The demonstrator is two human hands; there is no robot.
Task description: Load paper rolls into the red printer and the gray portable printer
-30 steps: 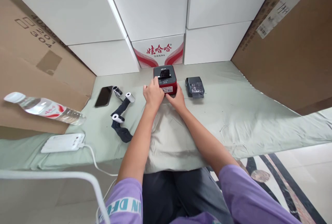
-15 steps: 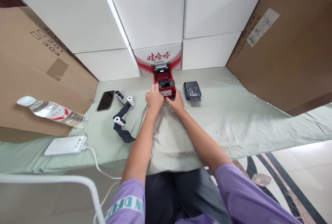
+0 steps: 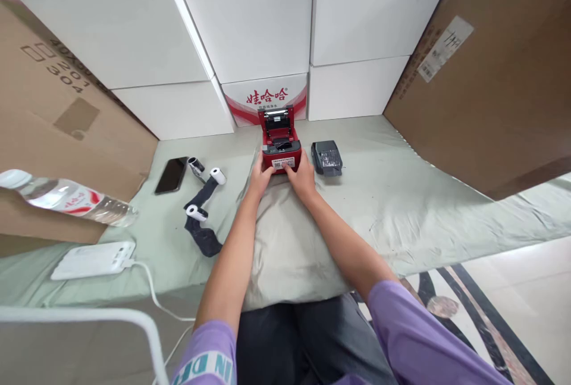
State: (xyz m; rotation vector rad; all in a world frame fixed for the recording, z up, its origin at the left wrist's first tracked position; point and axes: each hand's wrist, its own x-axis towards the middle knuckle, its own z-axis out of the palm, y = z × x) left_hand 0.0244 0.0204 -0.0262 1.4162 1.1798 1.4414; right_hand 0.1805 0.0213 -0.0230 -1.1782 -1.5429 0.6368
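Far on the green cloth (image 3: 401,194), against the stacked white boxes (image 3: 250,28), sits a small red printer (image 3: 280,146) with its lid flipped up and back; paper bay open, contents too small to tell. Behind it a white carton with red print (image 3: 267,96). Both hands on the printer's near end: left hand (image 3: 260,178) cupping the near-left corner, right hand (image 3: 302,175) on the near-right corner and front face, fingers loosely curled against the casing, thumbs close together but not touching. Hands a little apart, printer between them, not lifted, resting on the cloth. Just right of the printer, a grey device (image 3: 327,157), apart from the right hand. Left of the hands: two white paper rolls (image 3: 217,175) on a dark strip (image 3: 200,224), then a black phone (image 3: 170,175) farther left. Near left: clear water bottle (image 3: 66,200) lying on brown cardboard (image 3: 53,111), white power bank (image 3: 91,259) with cable running off the near edge. Beige pad (image 3: 289,242) under the forearms. Big brown carton (image 3: 491,75) walls off the right side. Open cloth right of the grey device and near right; boxes close off the far edge; tiled floor past the near-right edge.
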